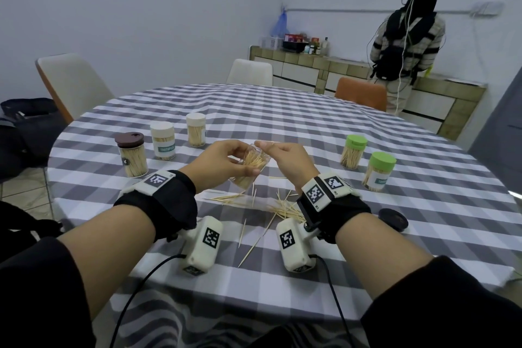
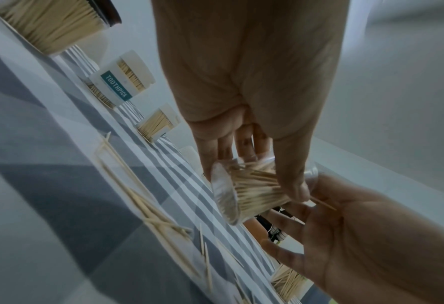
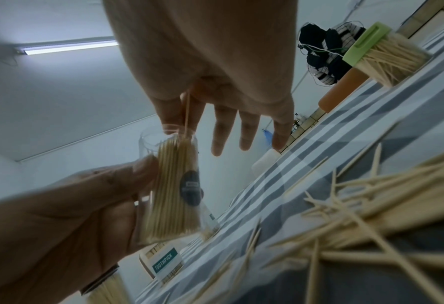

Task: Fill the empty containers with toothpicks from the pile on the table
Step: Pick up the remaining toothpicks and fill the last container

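Item in hand: one clear plastic toothpick container (image 1: 251, 167), lidless, tilted with its mouth toward your right side, raised above the checked tablecloth (image 1: 310, 127) at the table's near centre; it reads as well stocked but not packed, with slack showing near the mouth in the right wrist view. Your left hand (image 1: 223, 162) wraps it, thumb and fingers curled round the wall. Your right hand (image 1: 285, 159) pinches a single toothpick (image 3: 187, 111) between thumb and forefinger at the container's mouth, the other three fingers spread loose and straight. Stock already filled and capped, standing upright: to your left, a brown-lidded jar (image 1: 131, 154), a white jar labelled TOOTHPICK (image 1: 163, 140) and a cream-capped jar (image 1: 195, 129); to your right, two green-lidded jars (image 1: 354, 151) (image 1: 379, 171). All five show toothpicks through their walls. Stock remaining: a thin scatter of loose toothpicks (image 1: 282, 207) on the cloth just below your hands, with a few strays nearer you; no real heap is left. One dark round lid (image 1: 393, 219) lies flat beside your right wrist, most likely the cap for the held container. Assessment: five of six containers look finished, and this appears to be the last one. Left to do, by the look of it: feed in the remaining loose sticks, cap the container, and stand it with the others. No other empty container is visible.
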